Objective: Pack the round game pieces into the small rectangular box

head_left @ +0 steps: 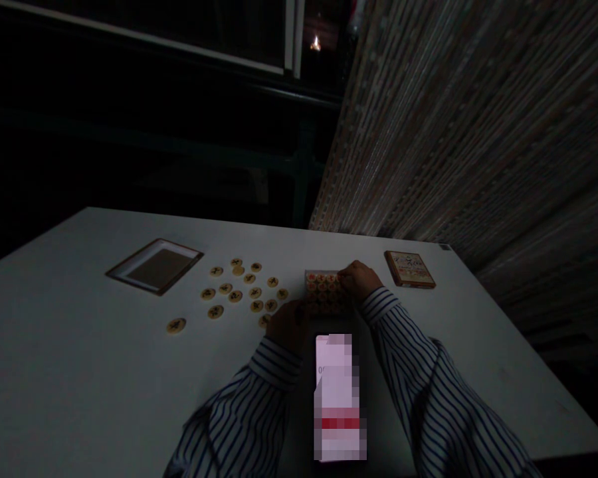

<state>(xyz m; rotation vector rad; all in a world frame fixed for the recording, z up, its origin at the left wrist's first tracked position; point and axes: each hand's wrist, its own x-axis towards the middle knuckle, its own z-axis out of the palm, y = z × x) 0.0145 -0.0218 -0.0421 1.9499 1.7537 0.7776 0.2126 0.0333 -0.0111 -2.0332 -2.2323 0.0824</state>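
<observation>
A small tray (323, 292) with rows of round pieces bearing red characters lies near the middle of the white table. My right hand (359, 280) is at the tray's upper right corner, its fingers closed together on the edge. At the lower left corner is my left hand (289, 324), with its fingers mostly hidden in shadow. Several round wooden pieces with dark characters (235, 296) lie scattered left of the tray; one (264, 320) sits right beside my left hand. Another piece (176, 325) lies apart, farther left.
A lit phone (336, 392) lies between my forearms, its screen partly pixelated. An open shallow box (159, 264) rests at the table's far left. On the right is a flat printed box (409, 269). A bead or string curtain (428, 119) hangs behind the white table (104, 398).
</observation>
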